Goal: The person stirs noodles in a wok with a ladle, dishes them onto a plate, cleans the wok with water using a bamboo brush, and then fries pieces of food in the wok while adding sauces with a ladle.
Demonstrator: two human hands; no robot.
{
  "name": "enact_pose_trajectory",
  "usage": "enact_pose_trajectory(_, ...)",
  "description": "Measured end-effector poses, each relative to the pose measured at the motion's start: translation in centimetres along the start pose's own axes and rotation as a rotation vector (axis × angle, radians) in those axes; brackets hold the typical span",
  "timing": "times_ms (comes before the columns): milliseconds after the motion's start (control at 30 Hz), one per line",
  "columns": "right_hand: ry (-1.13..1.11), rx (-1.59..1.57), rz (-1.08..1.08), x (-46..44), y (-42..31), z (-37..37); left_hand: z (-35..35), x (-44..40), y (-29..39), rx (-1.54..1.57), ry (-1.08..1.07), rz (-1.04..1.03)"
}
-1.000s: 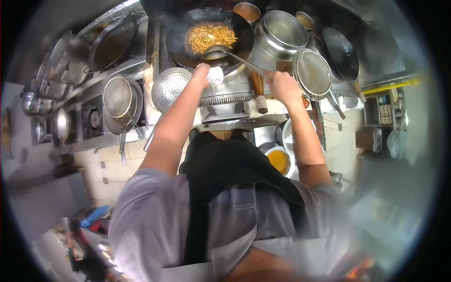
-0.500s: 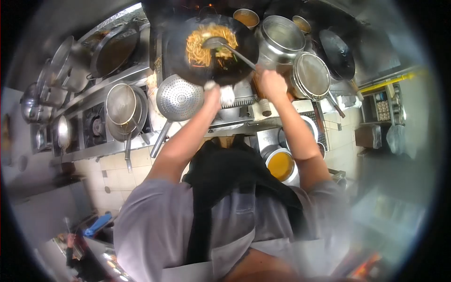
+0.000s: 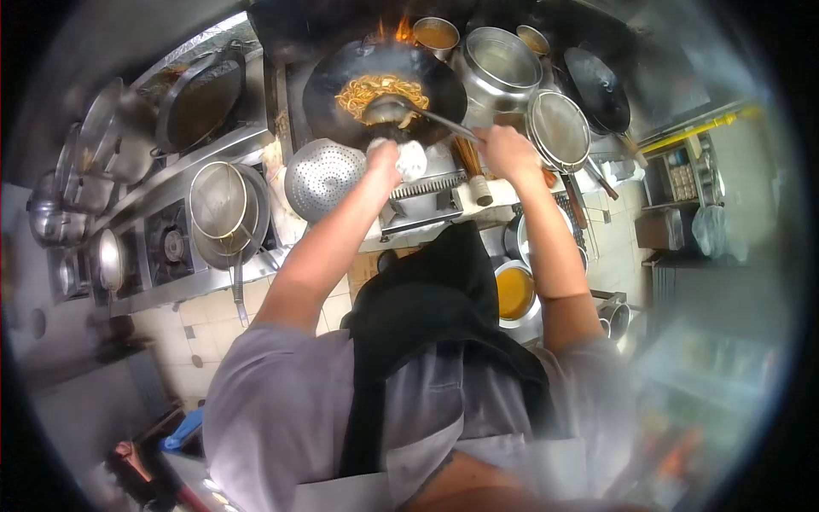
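Observation:
In the head view a black wok (image 3: pixel 328 94) sits over the burner with noodles (image 3: pixel 388 85) in it. My left hand (image 3: pixel 384 158) is closed at the wok's near edge, with a white cloth (image 3: pixel 413 160) beside the fingers. Its grip looks to be on the wok, though the exact hold is hidden. My right hand (image 3: pixel 509 154) is wrapped round the handle of a ladle (image 3: pixel 439 119). The ladle's bowl rests among the noodles.
Flames (image 3: pixel 403 32) rise behind the wok. A perforated strainer (image 3: pixel 324 179) lies left of my left hand. A bamboo brush (image 3: pixel 478 183) and a mesh strainer (image 3: pixel 559 128) are near my right hand. A pot of yellow liquid (image 3: pixel 514 293) stands below my right forearm.
The wok's near side has tipped, and the noodles have gathered into a smaller heap. The ladle has shifted slightly down and right with my right hand. Flames have flared up behind the wok.

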State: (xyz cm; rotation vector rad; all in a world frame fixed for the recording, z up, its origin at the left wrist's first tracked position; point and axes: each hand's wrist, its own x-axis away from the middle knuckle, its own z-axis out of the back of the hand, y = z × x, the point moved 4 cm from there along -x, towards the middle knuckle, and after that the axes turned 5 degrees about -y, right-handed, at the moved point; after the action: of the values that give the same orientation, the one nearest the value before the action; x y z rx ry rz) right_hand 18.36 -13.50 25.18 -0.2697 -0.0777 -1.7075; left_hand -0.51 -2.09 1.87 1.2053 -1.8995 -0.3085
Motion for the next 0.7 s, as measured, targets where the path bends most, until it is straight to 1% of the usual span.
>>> enact_pose_trajectory(33,-0.004,0.008,-0.015,-1.0,-0.9,-0.6,-0.4,-0.5,0.6,0.028,-0.010,0.011)
enact_pose_trajectory(67,-0.010,0.004,-0.019,-1.3,-1.7,-1.8,-0.3,-0.3,0.6,0.023,-0.015,-0.043)
enact_pose_trajectory(100,0.036,0.004,-0.065,-1.7,-2.2,-2.8,0.3,0.5,-0.4,0.022,-0.016,-0.039)
enact_pose_trajectory(133,0.088,0.007,-0.109,-2.3,-2.1,-3.4,1.4,1.9,-1.8,-0.016,0.046,-0.056)
enact_pose_trajectory(167,0.175,-0.023,-0.049,-1.8,-1.8,-4.5,2.6,3.5,-3.1,-0.055,0.107,-0.070)
enact_pose_trajectory(233,0.238,-0.093,-0.031,-0.5,-0.6,-5.8,4.2,7.1,-4.2,-0.278,0.071,-0.260)
enact_pose_trajectory(267,0.230,-0.087,-0.069,0.9,-0.4,-5.2,3.9,8.3,-4.2,-0.191,0.019,-0.227)
enact_pose_trajectory(300,0.225,-0.087,-0.071,1.6,0.0,-4.3,3.7,7.3,-3.7,-0.192,0.021,-0.222)
enact_pose_trajectory(367,0.171,-0.056,-0.002,3.3,0.8,-3.4,3.0,3.1,-2.5,-0.117,-0.022,-0.091)
enact_pose_trajectory(400,0.135,-0.024,-0.047,3.1,1.6,-3.4,1.9,1.9,-1.4,-0.043,-0.016,-0.065)
enact_pose_trajectory(433,0.133,-0.083,-0.003,4.9,0.2,-0.9,0.9,2.0,-0.6,0.032,-0.011,-0.033)
enact_pose_trajectory(467,0.111,-0.065,-0.001,5.3,0.1,-0.6,-0.2,2.9,0.4,0.005,-0.011,-0.051)
enact_pose_trajectory(533,0.107,-0.042,0.002,4.5,0.0,0.5,-1.4,2.1,0.9,0.005,-0.066,-0.028)
enact_pose_trajectory(600,0.042,-0.008,0.028,2.8,-1.0,0.1,-1.5,1.6,0.6,0.047,-0.089,0.090)
enact_pose_trajectory(633,0.037,-0.015,0.029,1.3,-1.5,-0.5,-1.7,0.4,1.0,0.017,-0.099,0.069)
enact_pose_trajectory(700,0.096,0.017,-0.103,-1.4,-1.9,-2.9,-0.8,-0.7,0.6,0.084,-0.086,0.017)
